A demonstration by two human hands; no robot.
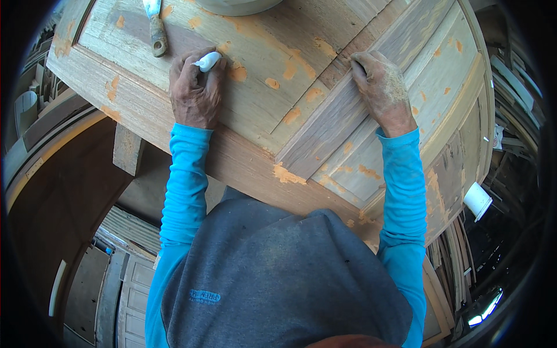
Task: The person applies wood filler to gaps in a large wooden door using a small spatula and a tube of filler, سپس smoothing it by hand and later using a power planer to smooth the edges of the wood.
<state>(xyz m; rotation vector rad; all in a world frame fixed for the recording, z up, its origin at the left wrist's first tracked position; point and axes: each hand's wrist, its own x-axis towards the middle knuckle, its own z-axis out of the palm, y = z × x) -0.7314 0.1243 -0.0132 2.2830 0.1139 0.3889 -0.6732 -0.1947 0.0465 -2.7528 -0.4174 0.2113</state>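
Observation:
A panelled wooden door (272, 52) lies flat before me, dotted with orange filler patches. My left hand (196, 87) rests on a raised panel and grips a small white object (207, 61) between fingers and thumb. My right hand (383, 87), dusted with sawdust, is curled with its fingertips pressed onto the door's middle rail; whatever it may hold is hidden. Both arms wear bright blue sleeves.
A putty knife (156, 29) with a filler-caked handle lies on the door at the far left. A pale round container (238, 6) stands at the far edge. A wooden support block (127, 149) shows beneath the door. More door panels (130, 290) and stacked timber (516, 87) lie around.

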